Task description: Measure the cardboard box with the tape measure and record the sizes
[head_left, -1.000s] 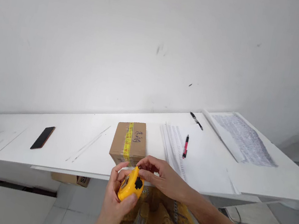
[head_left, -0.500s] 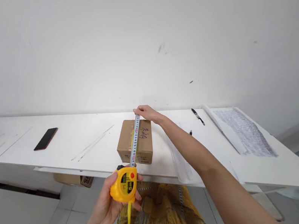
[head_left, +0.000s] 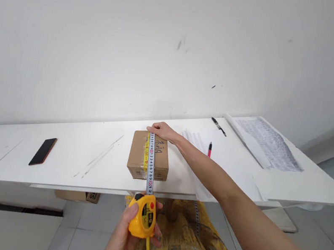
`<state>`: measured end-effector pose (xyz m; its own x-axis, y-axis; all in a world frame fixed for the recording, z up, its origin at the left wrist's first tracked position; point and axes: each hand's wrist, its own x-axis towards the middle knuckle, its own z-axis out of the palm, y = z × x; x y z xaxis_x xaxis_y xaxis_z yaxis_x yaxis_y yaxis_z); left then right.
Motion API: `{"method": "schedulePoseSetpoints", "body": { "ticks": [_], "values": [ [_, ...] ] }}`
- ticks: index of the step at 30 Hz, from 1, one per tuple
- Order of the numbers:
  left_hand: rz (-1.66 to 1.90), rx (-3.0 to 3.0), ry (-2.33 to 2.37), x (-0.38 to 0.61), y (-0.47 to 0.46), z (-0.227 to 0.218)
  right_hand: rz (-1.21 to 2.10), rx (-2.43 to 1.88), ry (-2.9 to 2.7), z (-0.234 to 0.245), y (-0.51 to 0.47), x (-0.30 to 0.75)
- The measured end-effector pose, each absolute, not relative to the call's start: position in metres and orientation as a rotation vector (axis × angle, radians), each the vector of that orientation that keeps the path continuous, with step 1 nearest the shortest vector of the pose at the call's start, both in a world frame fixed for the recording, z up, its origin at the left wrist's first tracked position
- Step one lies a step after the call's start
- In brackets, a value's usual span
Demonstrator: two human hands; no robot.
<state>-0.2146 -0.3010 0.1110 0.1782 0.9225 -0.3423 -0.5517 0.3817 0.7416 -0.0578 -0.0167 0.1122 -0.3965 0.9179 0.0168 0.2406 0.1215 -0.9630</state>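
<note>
A small brown cardboard box (head_left: 161,158) with handwriting and yellow tape on top stands on the white table. My left hand (head_left: 125,233) is wrapped round the yellow case of a tape measure (head_left: 143,219), just off the table's front edge. From the case the tape blade (head_left: 151,156) runs out across the box top to the box's far edge. There my right hand (head_left: 160,129) pinches the end of the blade, its fingers at the box's back edge. A yellow strap hangs from the case.
On the white table (head_left: 68,159) a dark phone (head_left: 43,151) lies at left. To the right are a black pen (head_left: 219,126), a red and black pen (head_left: 210,149) and printed sheets (head_left: 268,144). A wall rises behind. Another cardboard box (head_left: 76,195) shows below the table.
My right hand and the blade's end have come down from above the box's far side onto its back edge. The tape now lies closer to the box top. The view has shifted slightly.
</note>
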Motion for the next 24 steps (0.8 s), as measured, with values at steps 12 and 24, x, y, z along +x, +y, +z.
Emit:
{"method": "schedulePoseSetpoints", "body": {
  "ticks": [12,24],
  "values": [
    [1.060,0.808,0.997,-0.295,-0.265,0.144,1.080,-0.933,-1.605,0.157,-0.044,-0.016],
    [0.806,1.159,1.085,-0.368,-0.127,0.161,1.093,-1.193,-1.558,0.099,-0.160,-0.015]
  ]
}}
